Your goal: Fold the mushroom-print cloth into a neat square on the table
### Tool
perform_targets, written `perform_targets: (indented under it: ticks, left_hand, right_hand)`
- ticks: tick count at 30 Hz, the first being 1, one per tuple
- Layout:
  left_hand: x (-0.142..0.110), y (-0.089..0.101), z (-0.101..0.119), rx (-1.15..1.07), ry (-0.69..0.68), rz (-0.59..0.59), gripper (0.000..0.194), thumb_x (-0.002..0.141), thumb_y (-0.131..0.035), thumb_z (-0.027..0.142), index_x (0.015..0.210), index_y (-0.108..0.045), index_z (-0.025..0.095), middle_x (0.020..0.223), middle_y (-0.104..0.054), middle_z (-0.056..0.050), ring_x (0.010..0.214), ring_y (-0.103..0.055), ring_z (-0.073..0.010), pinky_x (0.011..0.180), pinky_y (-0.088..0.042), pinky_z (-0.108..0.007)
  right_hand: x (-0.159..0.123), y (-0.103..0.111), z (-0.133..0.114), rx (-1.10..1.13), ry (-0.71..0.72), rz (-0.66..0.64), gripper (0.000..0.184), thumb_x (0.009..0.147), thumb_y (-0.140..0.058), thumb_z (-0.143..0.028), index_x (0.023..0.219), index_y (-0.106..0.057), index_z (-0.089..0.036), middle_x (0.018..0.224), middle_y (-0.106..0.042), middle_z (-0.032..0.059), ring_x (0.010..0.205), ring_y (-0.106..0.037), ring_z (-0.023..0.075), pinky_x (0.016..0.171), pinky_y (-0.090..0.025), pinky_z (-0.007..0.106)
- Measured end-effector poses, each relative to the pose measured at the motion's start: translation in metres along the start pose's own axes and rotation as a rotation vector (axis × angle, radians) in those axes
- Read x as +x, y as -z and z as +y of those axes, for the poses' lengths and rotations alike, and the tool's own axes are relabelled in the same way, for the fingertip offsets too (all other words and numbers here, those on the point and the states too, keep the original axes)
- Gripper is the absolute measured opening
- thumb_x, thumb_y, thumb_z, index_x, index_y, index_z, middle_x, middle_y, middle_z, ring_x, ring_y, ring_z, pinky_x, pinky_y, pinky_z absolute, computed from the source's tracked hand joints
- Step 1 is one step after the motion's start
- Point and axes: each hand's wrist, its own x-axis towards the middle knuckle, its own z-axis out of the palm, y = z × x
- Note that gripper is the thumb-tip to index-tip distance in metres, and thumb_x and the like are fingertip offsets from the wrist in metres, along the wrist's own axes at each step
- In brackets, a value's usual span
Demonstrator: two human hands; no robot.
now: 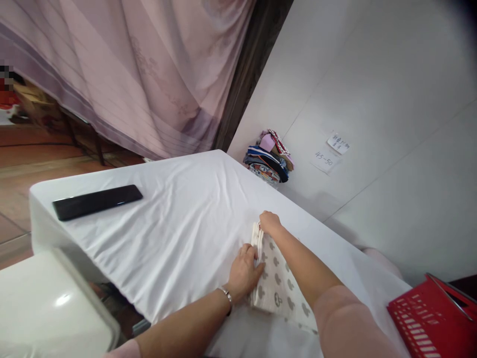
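A cream cloth (281,281) printed with grey mouse-head shapes lies folded on the white-covered table (179,223). Its gathered, layered edge runs along the left side. At the far end of that edge, my right hand (270,223) is closed on the cloth, its fingertips partly hidden. Nearer to me, my left hand (243,272), with a silver bracelet at the wrist, grips the same edge, thumb over the print and fingers curled at the side. My right forearm covers part of the cloth, so its full shape is hidden.
A black phone-like slab (97,202) lies near the table's left end. Folded clothes (269,158) are piled beyond the far edge by the wall. At lower right stands a red plastic basket (432,318). A white stool-like surface (52,308) is at lower left; a pink curtain (149,64) hangs behind.
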Motion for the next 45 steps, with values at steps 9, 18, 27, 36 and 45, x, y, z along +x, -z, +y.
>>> perform_targets:
  ticks: [9,18,27,36,45]
  left_hand:
    - [-0.001,0.000,-0.001,-0.010,-0.003,-0.001,0.012,0.072,-0.051,0.020,0.079,-0.042,0.020,0.095,-0.046,-0.002,0.088,-0.047,-0.0166,0.080,-0.039,-0.029]
    - [0.000,0.001,0.000,-0.005,0.006,-0.015,0.012,0.072,-0.052,0.020,0.079,-0.042,0.020,0.095,-0.046,-0.003,0.087,-0.048,-0.0163,0.078,-0.040,-0.029]
    - [-0.001,0.000,0.002,0.006,0.014,-0.017,0.011,0.072,-0.051,0.020,0.080,-0.042,0.020,0.095,-0.046,-0.002,0.087,-0.048,-0.0160,0.078,-0.040,-0.028]
    - [0.000,-0.001,0.000,-0.005,-0.008,0.004,0.012,0.072,-0.052,0.020,0.079,-0.042,0.020,0.096,-0.046,-0.002,0.088,-0.048,-0.0165,0.080,-0.039,-0.029]
    - [-0.001,-0.001,0.001,-0.016,-0.014,0.016,0.011,0.074,-0.052,0.021,0.079,-0.042,0.021,0.095,-0.047,-0.003,0.089,-0.048,-0.0173,0.080,-0.040,-0.030]
  right_hand:
    - [0.003,0.002,0.016,0.097,0.052,0.058,0.018,0.076,-0.052,-0.018,0.083,-0.069,-0.020,0.097,-0.067,0.0043,0.087,-0.061,0.0152,0.067,-0.041,0.020]
    - [0.006,-0.004,0.004,0.084,0.015,0.017,0.026,0.069,-0.054,-0.015,0.090,-0.070,-0.015,0.101,-0.067,0.0129,0.090,-0.063,0.0216,0.069,-0.044,0.026]
    - [0.010,-0.003,0.003,0.162,0.015,0.094,0.025,0.066,-0.053,-0.006,0.084,-0.070,-0.014,0.100,-0.067,0.0139,0.091,-0.062,0.0217,0.074,-0.043,0.026]
    - [0.019,-0.021,0.017,0.452,-0.086,0.190,0.028,0.076,-0.045,-0.010,0.093,-0.067,-0.017,0.080,-0.070,0.0009,0.072,-0.062,0.0103,0.060,-0.041,0.016]
    - [-0.004,-0.044,0.017,0.440,-0.098,0.277,0.028,0.087,-0.039,-0.019,0.100,-0.064,-0.018,0.106,-0.065,0.0055,0.099,-0.056,0.0141,0.085,-0.038,0.021]
